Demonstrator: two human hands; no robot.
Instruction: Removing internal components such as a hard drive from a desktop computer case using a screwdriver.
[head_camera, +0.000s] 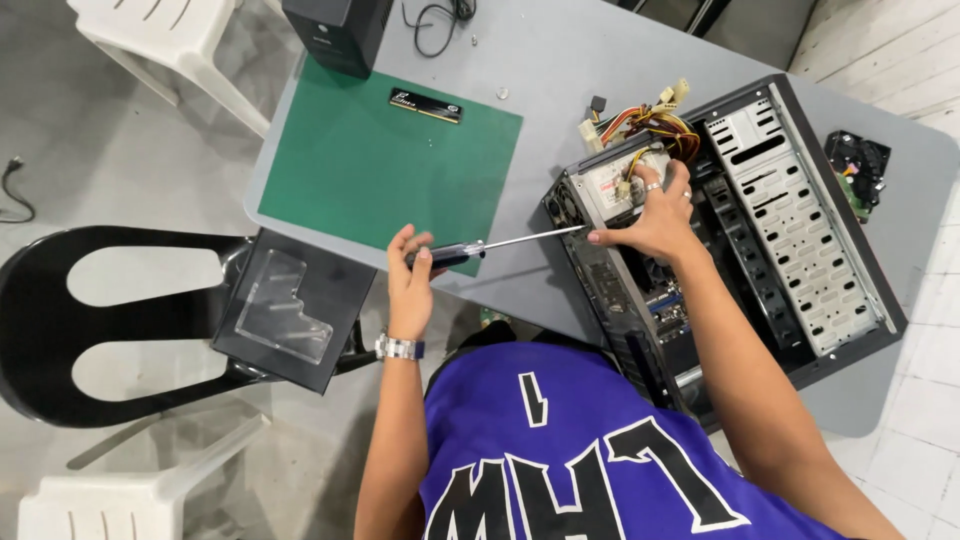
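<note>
Left hand fist-gripped on screwdriver handle, tip at PC case rear edge; right hand fingers curled over power supply.

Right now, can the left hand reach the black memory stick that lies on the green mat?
Probably yes: the left hand holds a screwdriver at the near edge of the green mat, and the mat between it and the memory stick is bare, though it must free the tool first.
</note>
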